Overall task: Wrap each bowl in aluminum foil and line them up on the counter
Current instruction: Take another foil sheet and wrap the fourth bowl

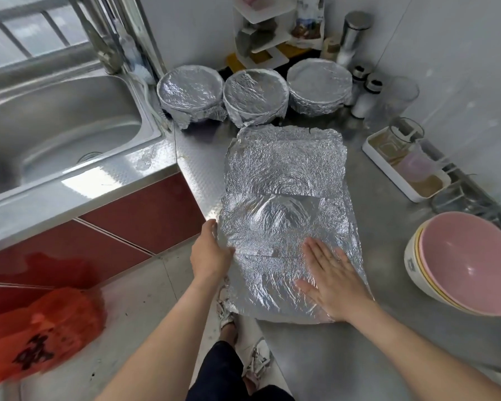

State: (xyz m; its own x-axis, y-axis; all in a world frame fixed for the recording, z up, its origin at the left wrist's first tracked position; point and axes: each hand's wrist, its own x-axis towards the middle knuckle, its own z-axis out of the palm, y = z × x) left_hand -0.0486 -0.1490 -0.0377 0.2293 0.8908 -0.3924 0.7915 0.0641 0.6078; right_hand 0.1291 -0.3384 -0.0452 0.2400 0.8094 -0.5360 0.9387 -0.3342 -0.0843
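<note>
Two hands on the foil sheet (284, 180), near end, 6 o'clock. Left hand (211, 253): forearm in from 7 o'clock, fingers curled over the sheet's left edge, pinching it at the counter (388, 227) lip. Right hand (330, 282): forearm in from 5 o'clock, palm down, fingers straight and spread, pressed flat on the sheet's near right part. Sheet crinkled, spread on the counter toward 12 o'clock.

At 3 o'clock, clear of the sheet: stacked bowls (469, 264), unwrapped, pink one nested on top. Small mark on the outer white one, too small to read.

At 8 o'clock, down at floor level: red bag (41, 334), black characters, blurred, unreadable.

At 2 o'clock: white tray (405, 166).

Far end, 12 o'clock, in a row just beyond the sheet's far edge: left wrapped bowl (190, 92), middle wrapped bowl (255, 94), right wrapped bowl (320, 86).
</note>
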